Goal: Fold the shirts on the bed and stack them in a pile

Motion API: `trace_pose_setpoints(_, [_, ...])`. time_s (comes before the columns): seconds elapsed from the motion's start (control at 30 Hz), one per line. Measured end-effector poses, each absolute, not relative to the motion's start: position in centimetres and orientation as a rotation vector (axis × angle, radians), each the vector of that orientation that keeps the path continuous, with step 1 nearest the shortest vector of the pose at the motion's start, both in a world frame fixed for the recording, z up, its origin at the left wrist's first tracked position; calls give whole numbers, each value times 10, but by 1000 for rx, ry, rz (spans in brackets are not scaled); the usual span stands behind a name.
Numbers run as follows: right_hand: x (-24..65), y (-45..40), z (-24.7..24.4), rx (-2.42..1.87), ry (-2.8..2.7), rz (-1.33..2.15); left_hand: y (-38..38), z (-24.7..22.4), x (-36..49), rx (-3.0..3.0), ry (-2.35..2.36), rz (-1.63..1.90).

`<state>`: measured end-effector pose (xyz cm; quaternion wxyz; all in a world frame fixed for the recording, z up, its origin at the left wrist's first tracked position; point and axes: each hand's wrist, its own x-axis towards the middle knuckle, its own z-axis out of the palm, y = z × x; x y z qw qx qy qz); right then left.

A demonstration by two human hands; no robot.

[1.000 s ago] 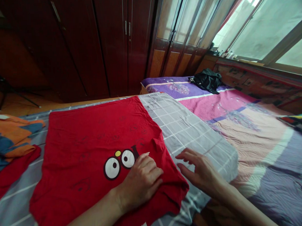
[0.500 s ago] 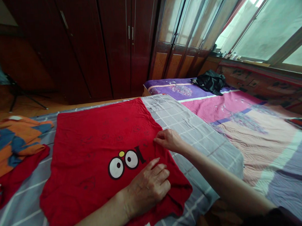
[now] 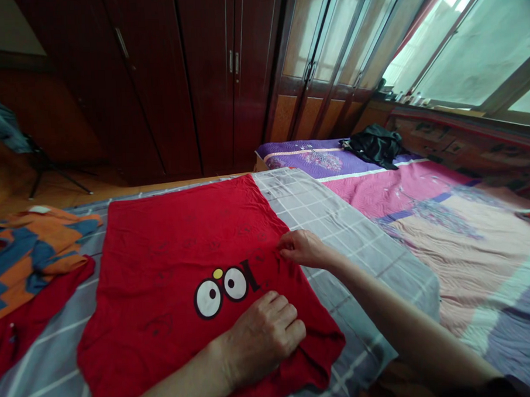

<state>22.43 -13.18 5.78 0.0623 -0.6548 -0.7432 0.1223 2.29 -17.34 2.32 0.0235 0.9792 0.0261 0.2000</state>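
Observation:
A red T-shirt (image 3: 154, 273) lies spread over the grey checked sheet, with two cartoon eyes, a yellow dot and dark lettering printed on it. From the lower left my left hand (image 3: 268, 330) reaches onto the shirt just below the print, its fingers curled down against the fabric; the fingertips are hidden. My right hand (image 3: 304, 247) is at the shirt's right edge, thumb and fingers pinched together on the cloth. Small wrinkles run between the two hands.
Left of the shirt lie an orange and blue garment (image 3: 43, 249) and another red garment (image 3: 37, 314). The grey checked sheet (image 3: 309, 202) borders a colourful quilt (image 3: 406, 204) bearing a black garment (image 3: 372, 146). Dark red wardrobes (image 3: 211, 84) stand behind, a tripod (image 3: 53, 167) at far left.
The left hand's fingers, stretched out before, have curled in on the shirt. My right hand keeps its pinch at the edge. The whole view has shifted slightly.

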Motion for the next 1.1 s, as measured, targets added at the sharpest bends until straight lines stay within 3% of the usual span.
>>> trace_pose_setpoints(0.33, [216,-144,53,-2041,-2114,158,-167,27,16,3056,276,653])
trace_pose_setpoints(0.6, [210,-236,66,-1673,-2164,356,-160,30,9,2835,437,465])
trace_pose_setpoints(0.73, [210,-271,37,-1765,-2212,95,-156,25,8,2870,425,470])
trace_pose_setpoints(0.93, [213,-290,17,-1619,-2256,-357,-146,21,8,2860,511,778])
trace_pose_setpoints(1.1, [215,-288,16,-1584,-2189,-464,-155,35,7,2713,424,627])
